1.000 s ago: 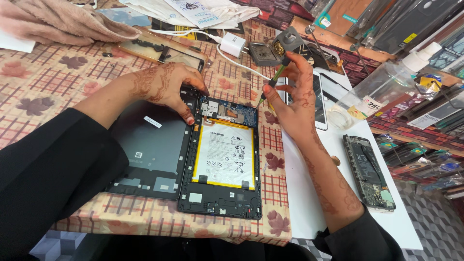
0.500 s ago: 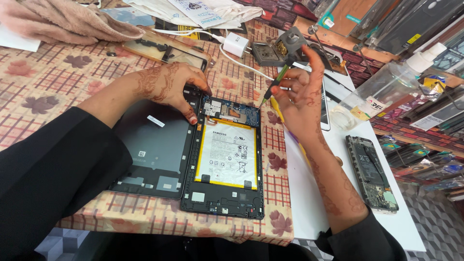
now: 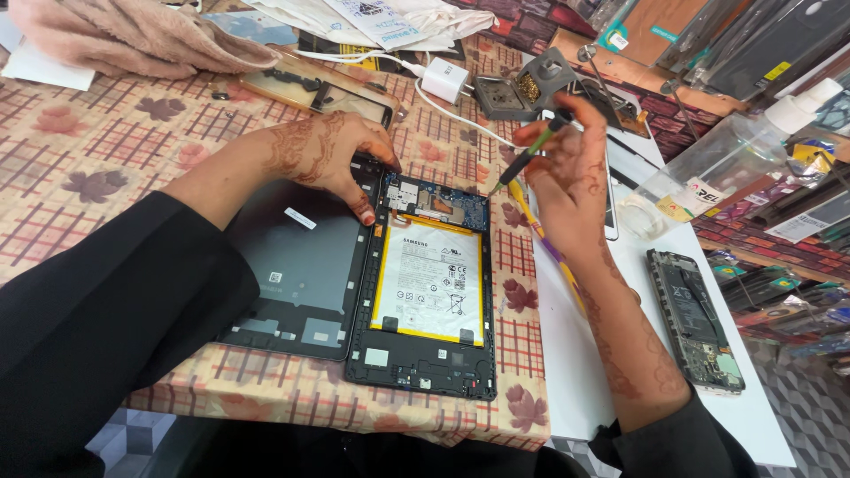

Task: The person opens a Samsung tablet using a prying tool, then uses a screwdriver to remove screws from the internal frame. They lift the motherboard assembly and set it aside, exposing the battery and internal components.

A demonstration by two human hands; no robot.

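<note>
Right hand (image 3: 571, 168) has shifted toward the cloth's far edge, fingers clamped on one slim green-and-black screwdriver (image 3: 524, 159), tip at the opened tablet (image 3: 429, 292)'s top right corner. Left hand (image 3: 332, 159) stays flat, fingers together, on that tablet's top left corner. One rectangular glossy white battery (image 3: 429, 279), one matte dark back cover (image 3: 297, 265) alongside.

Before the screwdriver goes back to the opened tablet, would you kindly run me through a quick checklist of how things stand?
1. Left hand steadies the tablet at its top edge: ok.
2. Right hand grips the screwdriver: ok.
3. Tip over the top-right corner of the board; contact with a screw: cannot tell.
4. Back cover lies flat beside the tablet: ok.
5. Battery seated, looks undamaged: ok.
6. Loose screws kept safe: cannot tell.
</note>
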